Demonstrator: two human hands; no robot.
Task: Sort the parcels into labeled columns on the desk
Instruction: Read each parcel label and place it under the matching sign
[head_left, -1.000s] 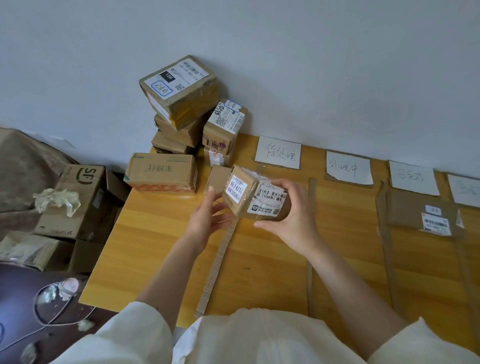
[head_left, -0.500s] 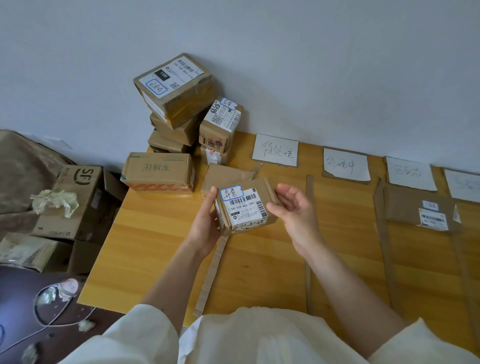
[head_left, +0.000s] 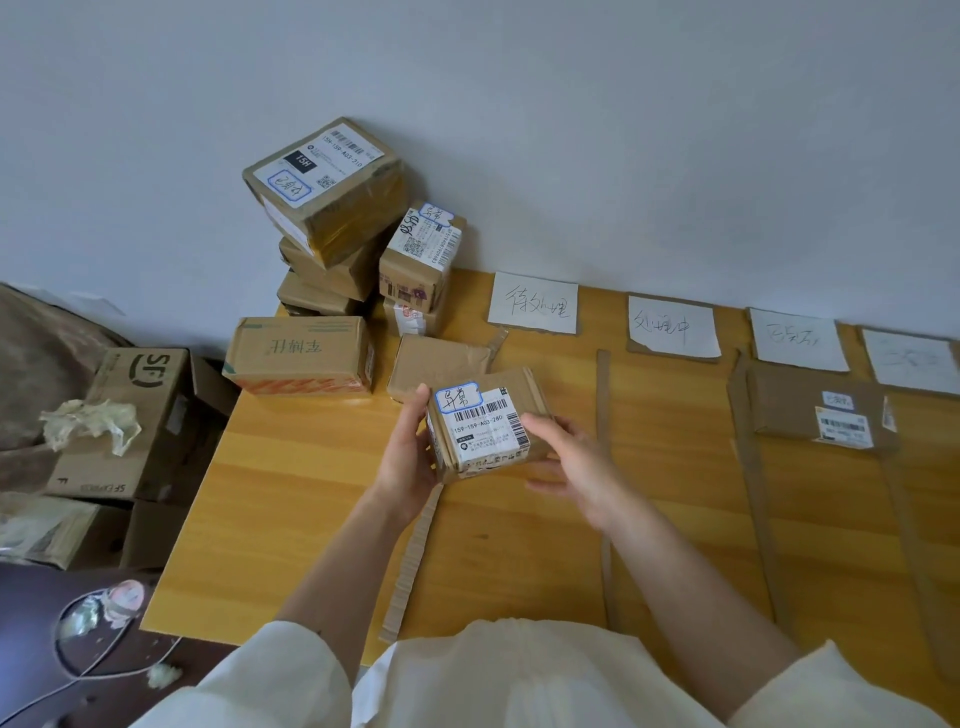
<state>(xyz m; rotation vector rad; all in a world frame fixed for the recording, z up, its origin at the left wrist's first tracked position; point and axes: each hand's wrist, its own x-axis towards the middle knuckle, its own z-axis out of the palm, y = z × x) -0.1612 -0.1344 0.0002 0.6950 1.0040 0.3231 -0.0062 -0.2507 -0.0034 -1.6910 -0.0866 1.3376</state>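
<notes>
Small parcel (head_left: 485, 428) pinched in the left hand (head_left: 408, 457) grip, label up, above the table (head_left: 311, 493), right hand (head_left: 571, 462) spread beside it; one flat parcel (head_left: 821, 415) lies sorted to the right, the stack (head_left: 332, 234) beyond the grip unsorted.
</notes>
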